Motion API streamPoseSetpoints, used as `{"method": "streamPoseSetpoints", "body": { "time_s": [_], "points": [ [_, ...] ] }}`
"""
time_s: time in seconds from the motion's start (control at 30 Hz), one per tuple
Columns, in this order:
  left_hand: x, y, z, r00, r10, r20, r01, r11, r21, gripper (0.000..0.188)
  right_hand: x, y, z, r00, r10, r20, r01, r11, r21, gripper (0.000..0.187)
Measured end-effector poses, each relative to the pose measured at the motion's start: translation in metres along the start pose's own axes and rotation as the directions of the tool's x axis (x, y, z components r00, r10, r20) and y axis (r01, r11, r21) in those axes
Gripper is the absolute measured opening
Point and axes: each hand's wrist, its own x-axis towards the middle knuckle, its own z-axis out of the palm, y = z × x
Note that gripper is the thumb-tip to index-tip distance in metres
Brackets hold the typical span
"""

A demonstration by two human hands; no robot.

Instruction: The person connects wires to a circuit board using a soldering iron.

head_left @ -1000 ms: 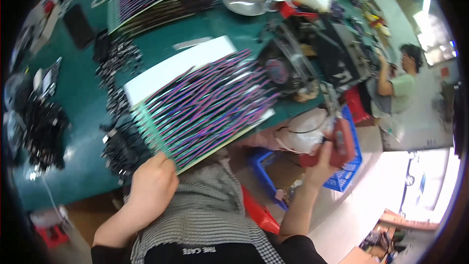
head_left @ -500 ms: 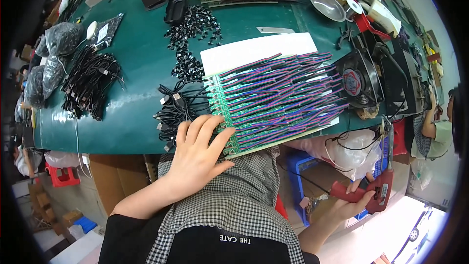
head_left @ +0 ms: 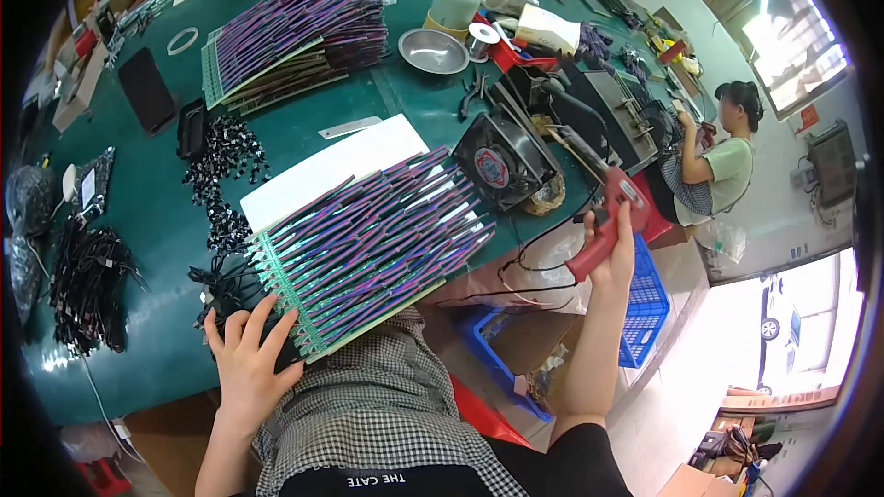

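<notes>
My left hand (head_left: 241,373) lies with spread fingers at the near left corner of a green circuit board panel (head_left: 281,290), its fingertips touching the board's edge and the black cables there. Rows of red, blue and black wires (head_left: 378,244) run from the panel to the right, over a white sheet (head_left: 345,166). A bundle of black cables (head_left: 219,278) meets the panel's left edge. Off the table's right side, my right hand (head_left: 615,262) grips a red pistol-shaped soldering gun (head_left: 628,191) by its handle. Its tip points up and left, toward the area beside the black fan (head_left: 506,156).
Beyond the panel lie a second wired stack (head_left: 295,41), a metal dish (head_left: 433,52), pliers (head_left: 472,95) and a solder spool (head_left: 482,40). Small black parts (head_left: 228,152) and more cables (head_left: 87,285) are at left. A blue basket (head_left: 647,308) stands below; a person (head_left: 732,170) sits at right.
My view has swung to the right. My right hand has raised the soldering gun from low beside the table to near the fan. The left hand stays at the panel's corner.
</notes>
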Motion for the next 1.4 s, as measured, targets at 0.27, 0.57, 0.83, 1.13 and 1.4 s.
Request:
{"method": "streamPoseSetpoints", "body": {
  "time_s": [0.27,0.57,0.83,1.13,1.4],
  "points": [
    [-0.016,-0.013,-0.009,0.998,-0.025,0.052,0.025,1.000,-0.006,0.063,0.092,0.019,0.006,0.986,0.162,0.029,-0.164,0.985,0.060,0.041],
    [-0.012,-0.026,-0.010,0.991,0.055,0.119,-0.047,0.997,-0.069,0.068,0.149,0.017,-0.016,0.943,0.327,-0.058,-0.310,0.802,-0.511,0.046],
    [-0.007,-0.041,-0.014,0.988,0.089,0.126,-0.069,0.986,-0.154,0.079,0.156,0.016,-0.021,0.931,0.334,-0.151,-0.331,0.589,-0.737,0.046],
    [0.006,-0.066,-0.012,0.999,-0.043,-0.011,0.040,0.979,-0.199,0.064,0.151,-0.005,-0.037,0.864,0.484,-0.139,-0.503,0.842,-0.194,0.048],
    [0.034,-0.063,0.000,0.986,-0.167,0.017,0.166,0.953,-0.254,0.069,0.001,0.007,0.029,0.962,-0.169,0.216,0.101,0.950,0.295,0.044]
  ]
}}
